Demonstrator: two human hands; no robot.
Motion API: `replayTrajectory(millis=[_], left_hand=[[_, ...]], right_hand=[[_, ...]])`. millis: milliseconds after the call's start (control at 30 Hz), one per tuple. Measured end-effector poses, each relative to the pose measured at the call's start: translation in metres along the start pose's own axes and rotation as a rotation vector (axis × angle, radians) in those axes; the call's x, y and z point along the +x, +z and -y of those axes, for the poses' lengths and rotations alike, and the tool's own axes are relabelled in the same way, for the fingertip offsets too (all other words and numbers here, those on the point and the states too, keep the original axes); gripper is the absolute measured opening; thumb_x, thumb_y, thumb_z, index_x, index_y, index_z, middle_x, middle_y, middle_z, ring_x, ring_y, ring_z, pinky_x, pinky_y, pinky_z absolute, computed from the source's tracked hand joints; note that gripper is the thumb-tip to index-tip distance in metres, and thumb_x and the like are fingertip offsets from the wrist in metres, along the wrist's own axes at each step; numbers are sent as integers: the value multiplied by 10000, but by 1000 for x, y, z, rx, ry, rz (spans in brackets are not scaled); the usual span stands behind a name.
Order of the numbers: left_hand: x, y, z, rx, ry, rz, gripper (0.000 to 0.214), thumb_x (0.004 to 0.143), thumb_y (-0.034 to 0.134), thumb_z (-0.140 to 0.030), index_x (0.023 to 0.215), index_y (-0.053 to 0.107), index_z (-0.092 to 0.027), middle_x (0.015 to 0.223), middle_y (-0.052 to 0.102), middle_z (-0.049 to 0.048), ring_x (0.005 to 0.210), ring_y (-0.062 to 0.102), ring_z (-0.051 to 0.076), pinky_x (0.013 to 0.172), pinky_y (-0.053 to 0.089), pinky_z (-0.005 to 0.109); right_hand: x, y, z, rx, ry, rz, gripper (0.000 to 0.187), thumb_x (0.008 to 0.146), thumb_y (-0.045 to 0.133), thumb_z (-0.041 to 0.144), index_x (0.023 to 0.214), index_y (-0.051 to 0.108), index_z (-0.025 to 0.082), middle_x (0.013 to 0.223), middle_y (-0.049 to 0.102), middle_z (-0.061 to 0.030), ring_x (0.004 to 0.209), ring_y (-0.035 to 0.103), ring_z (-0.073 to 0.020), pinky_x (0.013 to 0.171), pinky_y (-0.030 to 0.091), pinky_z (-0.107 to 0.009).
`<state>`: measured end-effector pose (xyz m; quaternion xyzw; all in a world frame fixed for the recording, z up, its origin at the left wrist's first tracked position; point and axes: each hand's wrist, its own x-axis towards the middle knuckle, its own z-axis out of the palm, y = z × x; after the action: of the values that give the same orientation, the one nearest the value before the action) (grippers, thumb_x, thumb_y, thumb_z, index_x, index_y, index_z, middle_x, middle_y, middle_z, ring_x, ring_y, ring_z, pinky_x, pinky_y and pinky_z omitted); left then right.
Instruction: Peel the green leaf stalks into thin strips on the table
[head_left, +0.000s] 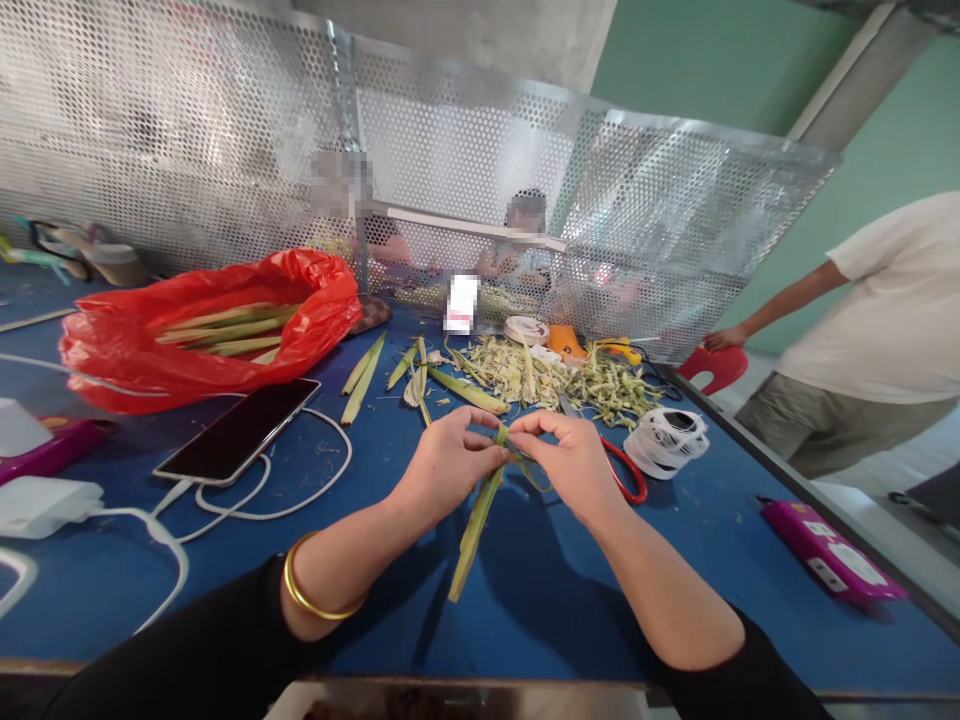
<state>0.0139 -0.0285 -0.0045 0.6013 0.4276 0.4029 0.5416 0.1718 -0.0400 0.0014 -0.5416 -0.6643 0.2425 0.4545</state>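
Note:
Over the middle of the blue table, my left hand (463, 450) pinches a long green leaf strip (476, 535) near its folded top end. The strip's tail hangs down toward me. My right hand (562, 455) pinches the same strip at its upper right, close to my left fingertips. A thin loose piece curls below my right fingers. Just beyond my hands lie several cut leaf pieces (465, 388) and a heap of pale green shreds (517, 370). Beside my right hand are scissors with red handles (634, 475), partly hidden by that hand.
A red plastic bag (300, 345) of long leaves stands at the left, near a charging phone (240, 435) and white cables. To the right are a white tape-like roll (666, 442) and a purple power strip (829, 550). A perforated metal screen (465, 130) borders the back; a person (892, 290) stands at right.

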Motion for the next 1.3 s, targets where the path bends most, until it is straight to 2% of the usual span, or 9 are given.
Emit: replayTrajectory(millis=[133,233,467,667,800,1000,1200,1300], left_hand=[[1,0,0,0,-10,-12,305,685,687,-269,928,520,-190,554,645,-35,497,590,123,441,388,181],[0,0,1,-1,-2,1,318,687,685,-273,945,519,-190,561,647,-36,495,587,120,444,390,180],[-1,0,0,-4,-8,11,325,683,692,-280,940,514,-190,549,636,-41,492,598,127,457,408,188],[-1,0,-2,17,-1,7,313,684,682,-271,941,520,-193,555,642,-36,492,601,134,458,404,196],[-1,-1,-1,42,-2,11,300,678,681,-271,925,528,-193,528,630,-42,480,588,132,460,397,199],[1,-2,5,49,33,5,262,684,668,-308,875,525,-200,537,630,-41,497,597,142,442,357,192],[-1,-2,4,81,40,28,210,681,658,-267,825,521,-199,489,584,-65,469,557,119,445,354,183],[-1,-1,4,61,42,26,193,674,663,-258,795,526,-195,472,561,-71,457,556,117,438,349,180]], right_hand=[[1,-2,-2,22,-21,32,99,721,645,259,717,706,181,701,671,-14,672,585,-167,657,449,-280],[0,-2,-2,28,21,51,98,722,643,259,720,705,183,691,668,-10,651,575,-158,640,442,-272],[-3,6,1,-1,48,-42,90,731,619,248,687,653,177,621,602,22,599,526,-129,589,403,-243],[-1,6,-2,135,118,24,152,728,623,301,702,661,156,621,591,2,581,490,-125,554,385,-241],[-2,7,-4,111,108,-4,145,718,634,303,706,684,167,664,634,-8,626,527,-144,601,412,-260],[-3,3,0,97,78,51,154,733,606,284,776,712,180,724,676,-22,704,593,-181,684,460,-305],[-4,9,-1,67,90,-42,98,701,643,251,758,620,175,611,605,14,578,542,-135,555,425,-241],[-4,10,1,61,58,-34,85,722,627,257,690,615,180,598,579,19,571,516,-124,546,408,-229]])
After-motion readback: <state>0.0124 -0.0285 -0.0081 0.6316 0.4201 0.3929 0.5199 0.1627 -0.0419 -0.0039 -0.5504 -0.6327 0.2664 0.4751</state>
